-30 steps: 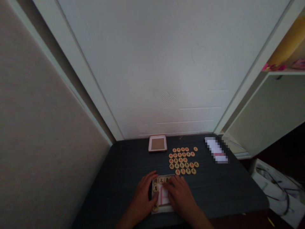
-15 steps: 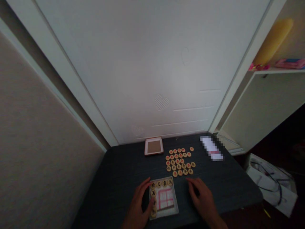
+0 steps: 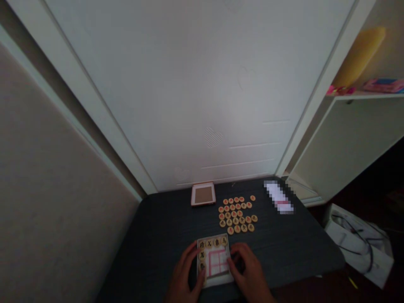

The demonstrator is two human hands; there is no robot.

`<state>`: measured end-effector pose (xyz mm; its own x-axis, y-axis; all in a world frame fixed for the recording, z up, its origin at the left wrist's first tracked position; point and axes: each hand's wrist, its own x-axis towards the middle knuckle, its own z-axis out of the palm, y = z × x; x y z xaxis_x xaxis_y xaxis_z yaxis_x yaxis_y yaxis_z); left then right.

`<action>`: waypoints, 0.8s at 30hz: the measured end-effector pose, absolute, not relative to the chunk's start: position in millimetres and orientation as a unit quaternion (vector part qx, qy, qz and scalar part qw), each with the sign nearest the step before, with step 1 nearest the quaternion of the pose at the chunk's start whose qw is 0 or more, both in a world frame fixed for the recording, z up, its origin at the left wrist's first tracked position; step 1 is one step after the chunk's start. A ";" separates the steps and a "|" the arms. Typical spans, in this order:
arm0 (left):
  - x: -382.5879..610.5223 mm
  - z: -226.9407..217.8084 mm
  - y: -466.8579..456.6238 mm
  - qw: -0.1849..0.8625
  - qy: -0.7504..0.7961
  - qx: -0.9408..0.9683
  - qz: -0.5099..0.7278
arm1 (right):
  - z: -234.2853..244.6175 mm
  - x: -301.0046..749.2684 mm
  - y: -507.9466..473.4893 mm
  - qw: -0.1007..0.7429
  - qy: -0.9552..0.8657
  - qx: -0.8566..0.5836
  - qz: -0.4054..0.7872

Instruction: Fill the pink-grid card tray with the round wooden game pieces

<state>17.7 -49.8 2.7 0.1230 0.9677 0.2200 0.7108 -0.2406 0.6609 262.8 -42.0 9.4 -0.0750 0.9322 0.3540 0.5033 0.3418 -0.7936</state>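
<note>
A shallow white box (image 3: 232, 275) with a pink-lined paper in it lies at the table's near edge. Wooden xiangqi pieces (image 3: 209, 243) with dark characters line its far side and its left side. My left hand (image 3: 184, 273) grips the box's left wall, fingers along the outside and thumb over the lower-left pieces, partly hiding them. At the right wall, my right hand (image 3: 248, 271) has its thumb and bent fingers closed on the box edge. Beyond the box, several more xiangqi pieces (image 3: 234, 214), with red or dark characters, lie face up in loose rows.
A box lid (image 3: 203, 195) with a brown middle lies by the white panel at the back of the dark table (image 3: 158, 235). A blurred-out white item (image 3: 279, 197) rests at the back right. On the floor at right stands a white box with cables (image 3: 360, 244).
My right hand has moved left, from beside the loose pieces to the box's right wall. My left hand stays at the left wall. The view has shifted slightly.
</note>
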 end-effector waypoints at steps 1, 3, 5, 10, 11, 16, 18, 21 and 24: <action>18.3 3.8 -50.6 0.201 0.577 0.726 0.315 | 6.5 261.1 -41.4 0.443 -0.691 -0.519 0.239; 18.7 4.9 -51.9 0.198 0.571 0.733 0.312 | 0.0 261.0 -40.6 0.445 -0.694 -0.518 0.229; 18.7 5.0 -52.7 0.193 0.571 0.735 0.311 | -4.8 262.5 -40.5 0.441 -0.702 -0.516 0.217; 19.1 4.2 -54.1 0.186 0.581 0.728 0.311 | 3.6 259.6 -40.9 0.408 -0.749 -0.502 0.143; 19.2 4.4 -54.5 0.187 0.581 0.730 0.308 | 8.3 257.1 -40.4 0.394 -0.765 -0.492 0.132; 19.4 8.0 -57.8 0.182 0.564 0.752 0.287 | 28.3 240.7 -35.6 0.331 -0.807 -0.475 0.122; 19.2 9.5 -58.5 0.171 0.556 0.761 0.286 | 29.9 235.4 -34.3 0.323 -0.805 -0.483 0.117; 18.5 10.2 -57.9 0.160 0.547 0.770 0.287 | 27.2 231.8 -33.9 0.320 -0.804 -0.489 0.110; 17.2 7.5 -56.4 0.158 0.544 0.772 0.289 | 22.4 234.7 -35.1 0.333 -0.802 -0.484 0.105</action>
